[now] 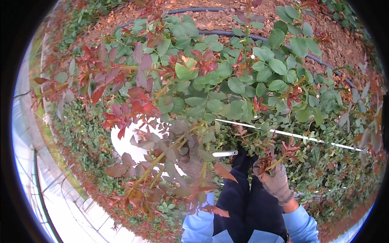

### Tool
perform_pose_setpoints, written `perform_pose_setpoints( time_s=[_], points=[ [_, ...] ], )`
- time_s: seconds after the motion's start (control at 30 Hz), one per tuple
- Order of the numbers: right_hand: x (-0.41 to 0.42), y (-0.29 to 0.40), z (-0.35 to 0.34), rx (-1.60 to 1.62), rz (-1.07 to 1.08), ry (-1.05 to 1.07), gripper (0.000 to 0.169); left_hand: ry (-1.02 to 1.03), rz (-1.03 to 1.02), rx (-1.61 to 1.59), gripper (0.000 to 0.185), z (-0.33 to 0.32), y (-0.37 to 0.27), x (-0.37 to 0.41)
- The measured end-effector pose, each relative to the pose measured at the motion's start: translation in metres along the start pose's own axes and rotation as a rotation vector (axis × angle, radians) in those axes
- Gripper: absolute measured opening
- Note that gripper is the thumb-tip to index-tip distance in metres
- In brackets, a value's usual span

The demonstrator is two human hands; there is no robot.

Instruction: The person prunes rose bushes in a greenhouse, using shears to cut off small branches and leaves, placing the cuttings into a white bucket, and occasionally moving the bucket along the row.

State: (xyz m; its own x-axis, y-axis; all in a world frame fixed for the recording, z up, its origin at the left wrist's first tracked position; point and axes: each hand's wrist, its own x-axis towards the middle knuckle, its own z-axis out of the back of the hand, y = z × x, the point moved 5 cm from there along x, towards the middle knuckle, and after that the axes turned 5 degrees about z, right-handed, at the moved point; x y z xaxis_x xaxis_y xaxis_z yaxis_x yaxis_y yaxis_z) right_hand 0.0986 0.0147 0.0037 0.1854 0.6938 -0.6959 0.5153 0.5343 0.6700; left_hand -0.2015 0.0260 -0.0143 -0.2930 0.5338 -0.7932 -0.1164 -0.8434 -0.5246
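My right hand [276, 181], in a grey-brown knit glove, grips a small bunch of red-leaved rose shoots [285, 153]; one green stem sticks out to the upper right. My left hand [194, 168], also gloved, sits largely behind rose stems and leaves, so its fingers are hidden. Just to its right a pale flat strip with a hole at its end [225, 153] pokes out; whether the hand holds it is unclear. Beside the left hand lies a bright white rounded object [133, 141], overexposed and partly covered by leaves. Long rose stems with reddish leaves [158, 161] cross in front of it.
Ahead stands a dense rose bush with green leaves [212, 104] and several cut stem ends. Black irrigation hose [209, 32] runs over brown soil [209, 19] behind it. A white line [294, 135] stretches across the foliage at right. A pale structure with bars [39, 170] is at far left.
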Motion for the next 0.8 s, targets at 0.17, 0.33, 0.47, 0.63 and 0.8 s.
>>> perform_pose_setpoints(
  time_s=[0.17,0.33,0.47,0.63,0.8],
  points=[
    [-0.009,-0.010,0.001,-0.108,0.055,0.067,0.041,-0.053,-0.047,0.039,0.046,-0.007,0.007,0.003],
    [-0.012,-0.016,-0.007,-0.024,0.039,0.043,0.036,-0.366,-0.389,0.234,0.045,-0.029,-0.027,0.035],
    [-0.015,-0.021,-0.010,-0.042,0.067,-0.006,0.024,-0.640,-0.534,0.481,0.045,-0.051,-0.052,0.072],
    [-0.019,-0.014,-0.005,-0.009,0.013,-0.062,0.021,-0.331,-0.616,0.117,0.043,-0.045,-0.028,0.104],
    [-0.020,-0.017,0.001,-0.085,0.042,-0.062,0.018,-0.422,-0.749,0.653,0.042,-0.057,-0.063,0.066]
  ],
)
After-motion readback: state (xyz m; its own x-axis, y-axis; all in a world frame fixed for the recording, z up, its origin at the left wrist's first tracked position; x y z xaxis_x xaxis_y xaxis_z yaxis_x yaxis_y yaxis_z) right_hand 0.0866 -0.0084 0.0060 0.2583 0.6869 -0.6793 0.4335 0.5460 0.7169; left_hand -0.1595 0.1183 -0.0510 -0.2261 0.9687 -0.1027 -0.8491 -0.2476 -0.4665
